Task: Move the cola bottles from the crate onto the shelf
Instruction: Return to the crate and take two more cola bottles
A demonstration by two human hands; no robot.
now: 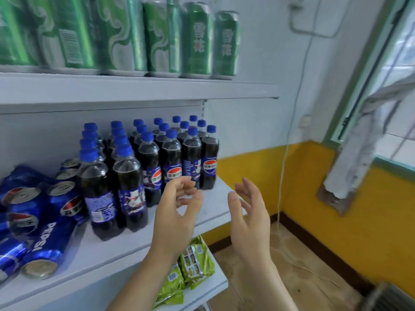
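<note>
Several cola bottles (pixel 148 167) with blue caps and dark drink stand in rows on the white middle shelf (pixel 125 248). My left hand (pixel 177 212) hovers in front of the shelf's right end, fingers loosely curled and holding nothing. My right hand (pixel 249 212) is raised beside it, just past the shelf's right edge, fingers relaxed and empty. Both hands are a little short of the nearest bottles. No crate is in view.
Blue cola cans (pixel 36 221) lie and stand at the shelf's left. Green cans (pixel 139 37) fill the upper shelf. Green snack packs (pixel 190 265) sit on the lower shelf. A yellow and white wall (pixel 336 209) and a wooden floor (pixel 292 277) are at the right.
</note>
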